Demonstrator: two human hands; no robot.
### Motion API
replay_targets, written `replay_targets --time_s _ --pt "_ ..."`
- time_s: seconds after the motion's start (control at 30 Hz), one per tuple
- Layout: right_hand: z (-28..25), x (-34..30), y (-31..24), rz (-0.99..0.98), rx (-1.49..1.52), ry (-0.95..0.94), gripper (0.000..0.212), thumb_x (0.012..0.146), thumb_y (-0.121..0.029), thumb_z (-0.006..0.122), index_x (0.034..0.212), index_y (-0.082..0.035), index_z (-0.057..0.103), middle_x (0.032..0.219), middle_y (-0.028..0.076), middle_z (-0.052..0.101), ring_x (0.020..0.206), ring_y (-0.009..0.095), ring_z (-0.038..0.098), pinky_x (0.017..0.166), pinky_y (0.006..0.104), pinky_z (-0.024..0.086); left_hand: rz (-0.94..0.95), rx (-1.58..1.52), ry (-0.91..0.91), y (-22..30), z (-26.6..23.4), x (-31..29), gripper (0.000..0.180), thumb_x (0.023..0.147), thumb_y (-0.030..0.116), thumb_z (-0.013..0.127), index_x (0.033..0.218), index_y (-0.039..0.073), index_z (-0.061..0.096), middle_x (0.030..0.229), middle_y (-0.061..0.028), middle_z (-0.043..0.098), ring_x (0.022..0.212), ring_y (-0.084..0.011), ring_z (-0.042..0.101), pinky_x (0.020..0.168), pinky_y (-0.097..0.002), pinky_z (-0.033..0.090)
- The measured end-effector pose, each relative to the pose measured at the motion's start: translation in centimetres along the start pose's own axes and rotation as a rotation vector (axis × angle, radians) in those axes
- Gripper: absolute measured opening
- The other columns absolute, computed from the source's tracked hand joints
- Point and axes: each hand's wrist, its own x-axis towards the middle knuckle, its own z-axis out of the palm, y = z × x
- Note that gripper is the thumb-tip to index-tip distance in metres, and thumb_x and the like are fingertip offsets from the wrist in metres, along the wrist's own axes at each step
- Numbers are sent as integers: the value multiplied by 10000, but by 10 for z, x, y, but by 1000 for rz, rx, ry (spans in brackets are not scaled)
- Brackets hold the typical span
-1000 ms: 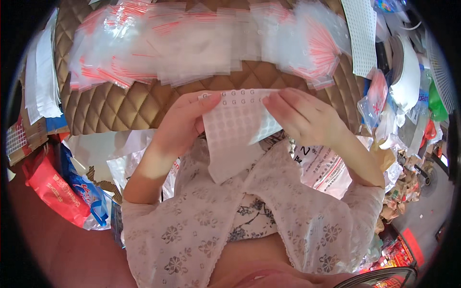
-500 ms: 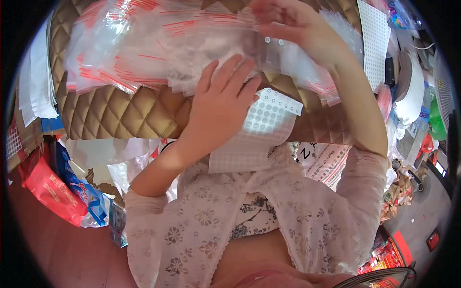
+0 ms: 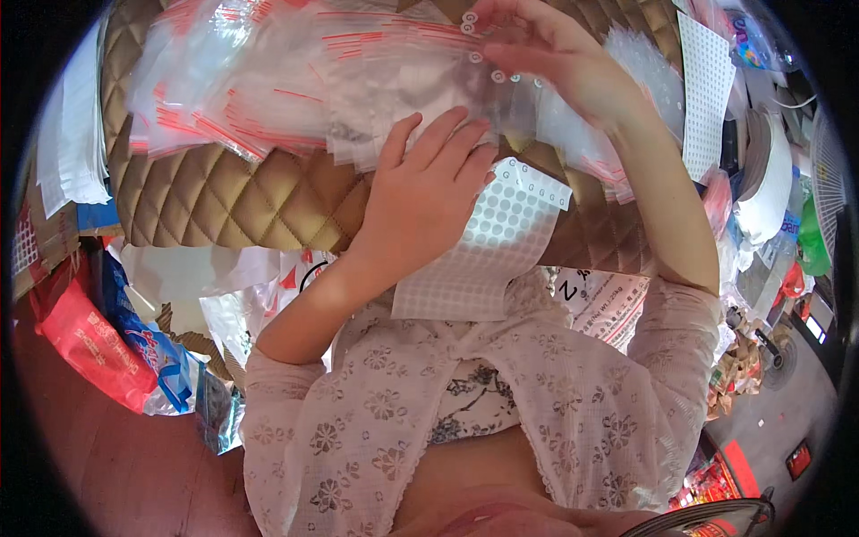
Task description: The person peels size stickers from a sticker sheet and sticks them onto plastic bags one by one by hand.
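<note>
My left hand (image 3: 420,192) lies with its fingers stretched out, tips on the near edge of the clear zip bags (image 3: 376,98), which have red strips. Beside it, partly under its edge, is a sheet of round stickers (image 3: 501,219), backing peeled bare in places and small printed circles left along its far edge. My right hand (image 3: 559,67) is raised over the bags with bent fingers. Small round stickers (image 3: 468,22) cling at its fingertips, and others (image 3: 498,77) show on the bag just below. How the thumb and fingers meet cannot be made out fully.
The bags spread over a brown quilted surface (image 3: 233,201). More clear bags (image 3: 635,80) lie at the right, next to a sheet of dots (image 3: 705,98). White paper stacks (image 3: 72,134) stand at the left; a red bag (image 3: 94,345) hangs lower left.
My right hand has shifted slightly and now shows small round stickers at its fingertips, less blurred than before. My left hand has stayed flat, with the whole view drifting a little right.
</note>
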Motion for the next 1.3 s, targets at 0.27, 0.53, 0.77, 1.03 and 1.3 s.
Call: replay_targets --time_s 0.27,0.53,0.77,1.03,1.3 --pt "19 3 1 -296 -441 -74 293 773 63 605 993 -35 437 935 65 447 868 174 513 691 279 450 12 108 10 1 6 0 231 804 192 596 995 61 600 1106 -58 584 1129 -224 492 962 -458 347" --pt "26 -2 -4 -529 -1036 88 296 683 46 617 914 -25 447 882 125 427 805 315 509 658 365 435 24 78 11 0 5 1 228 807 179 585 999 59 609 1107 -52 589 1106 -221 499 942 -448 358" --pt "27 17 -3 -371 -852 89 348 656 -56 701 913 -40 466 848 139 504 803 353 544 664 406 442 48 62 14 -2 5 2 240 787 161 576 997 51 614 1103 -59 594 1100 -247 498 924 -427 372" --pt "2 2 2 -290 -1011 185 451 575 -194 803 886 -77 498 835 100 545 825 320 544 676 406 416 30 -21 53 -5 5 2 259 772 139 578 1009 41 609 1109 -95 600 1062 -260 523 847 -387 435" --pt "2 -11 2 -210 -774 70 320 705 -110 744 979 -75 584 887 33 622 856 185 586 708 318 445 78 -1 33 -2 2 3 268 745 153 628 986 39 609 1087 -94 608 1024 -243 536 820 -363 434"
